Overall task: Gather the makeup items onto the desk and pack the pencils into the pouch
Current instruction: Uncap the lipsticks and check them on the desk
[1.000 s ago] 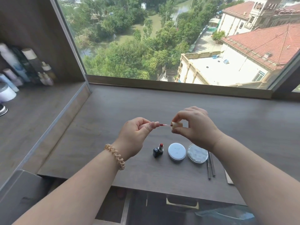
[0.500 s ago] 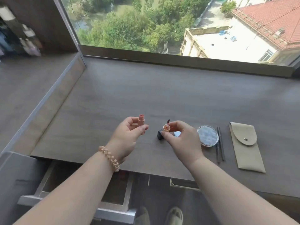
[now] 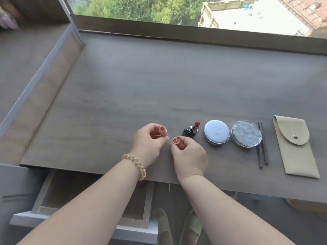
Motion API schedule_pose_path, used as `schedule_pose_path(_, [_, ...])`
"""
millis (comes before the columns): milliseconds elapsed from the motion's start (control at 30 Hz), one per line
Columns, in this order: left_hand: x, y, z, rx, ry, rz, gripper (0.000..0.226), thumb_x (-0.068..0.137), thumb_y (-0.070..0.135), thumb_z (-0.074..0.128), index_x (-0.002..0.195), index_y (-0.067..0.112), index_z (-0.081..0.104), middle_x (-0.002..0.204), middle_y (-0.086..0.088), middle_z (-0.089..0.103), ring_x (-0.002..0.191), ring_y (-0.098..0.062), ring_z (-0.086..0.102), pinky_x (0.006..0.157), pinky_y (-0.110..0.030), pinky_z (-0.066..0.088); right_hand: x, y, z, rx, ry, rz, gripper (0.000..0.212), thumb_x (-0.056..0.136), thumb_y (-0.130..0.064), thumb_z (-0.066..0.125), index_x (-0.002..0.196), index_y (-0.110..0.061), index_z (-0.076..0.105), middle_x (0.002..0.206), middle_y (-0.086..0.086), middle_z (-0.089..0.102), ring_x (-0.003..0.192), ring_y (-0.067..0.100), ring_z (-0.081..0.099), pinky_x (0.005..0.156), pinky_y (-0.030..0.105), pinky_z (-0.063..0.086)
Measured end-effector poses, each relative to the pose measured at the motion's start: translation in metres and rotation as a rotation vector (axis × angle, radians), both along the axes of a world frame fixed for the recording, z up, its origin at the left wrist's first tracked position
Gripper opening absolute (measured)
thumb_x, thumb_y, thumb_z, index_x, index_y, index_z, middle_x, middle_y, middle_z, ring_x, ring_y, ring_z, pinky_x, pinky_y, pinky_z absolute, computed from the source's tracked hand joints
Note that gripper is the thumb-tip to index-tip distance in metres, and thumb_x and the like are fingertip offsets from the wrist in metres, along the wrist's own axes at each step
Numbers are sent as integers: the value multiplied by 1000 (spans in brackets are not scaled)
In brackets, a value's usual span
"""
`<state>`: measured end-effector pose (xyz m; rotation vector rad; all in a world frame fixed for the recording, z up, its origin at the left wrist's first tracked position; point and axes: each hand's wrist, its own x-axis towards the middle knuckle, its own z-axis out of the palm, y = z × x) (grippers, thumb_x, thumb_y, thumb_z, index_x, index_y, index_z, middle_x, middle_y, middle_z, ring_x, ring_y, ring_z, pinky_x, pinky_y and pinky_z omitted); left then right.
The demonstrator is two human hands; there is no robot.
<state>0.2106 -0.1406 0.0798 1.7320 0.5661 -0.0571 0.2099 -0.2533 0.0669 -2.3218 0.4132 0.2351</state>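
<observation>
on the desk (image 3: 159, 85), two pencils (image 3: 264, 147) lie parallel, pointing toward the window (image 3: 159, 7).

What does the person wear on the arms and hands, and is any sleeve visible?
No sleeve shows; both forearms are bare. At the wrist of the left hand sits a pale peach spiral bracelet of coiled cord. The right hand shows no ring, watch or band.
</observation>
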Motion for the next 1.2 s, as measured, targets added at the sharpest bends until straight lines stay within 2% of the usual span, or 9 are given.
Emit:
schedule_pose_path(67, [4,0,-3,45,-4,-13,17,78,4,70,79,21,65,75,6,68,64,3,61,61,-8,48,2,3,-3,-27,8,-16,21,85,-46,57,98,-33,68,92,-12,73,94,15,63,73,27,41])
schedule_pose_path(233, [6,-1,-9,151,1,-72,17,78,14,72,72,29,66,77,7,72,77,-8,68,74,-22,54,3,7,-3,-34,13,-56,24,83,-51,58,94,-33,68,85,-13,72,90,13,63,72,27,43])
schedule_pose_path(433, [10,-4,-5,324,-27,-132,6,80,19,70,79,25,71,76,12,70,75,-3,65,72,-14,50,6,8,-4,-1,27,-123,19,82,-48,62,95,-36,68,84,-14,71,86,12,63,71,27,44])
schedule_pose_path(567, [13,-6,-3,355,-36,-156,4,81,22,69,82,25,71,76,13,69,76,-2,65,71,-12,48,8,10,-4,-13,23,-149,21,82,-50,61,94,-35,68,82,-13,71,86,12,63,72,29,47])
schedule_pose_path(667, [13,-5,-4,358,-27,-158,5,80,22,70,83,25,71,77,11,71,76,-4,66,74,-17,51,7,9,-3,-15,26,-145,23,81,-52,61,95,-36,68,83,-14,71,85,12,63,71,28,45])
schedule_pose_path(833, [12,-6,-6,313,-19,-158,14,76,16,71,88,24,71,81,9,72,80,-4,68,81,-26,54,4,9,-2,-11,23,-135,26,80,-54,61,96,-35,68,80,-13,71,84,12,63,73,28,47])
schedule_pose_path(1033, [9,-6,0,352,-22,-144,32,82,13,64,114,12,65,100,-2,70,87,-10,64,87,-25,51,0,7,0,13,11,-100,26,77,-49,66,97,-33,68,80,-12,71,85,12,64,77,31,50])
schedule_pose_path(1200, [4,-3,19,440,-107,-57,42,78,3,58,117,18,61,105,3,63,92,-11,59,85,-22,41,-20,-19,0,85,-42,11,37,70,-36,75,105,-31,67,81,-14,67,81,8,62,82,31,50])
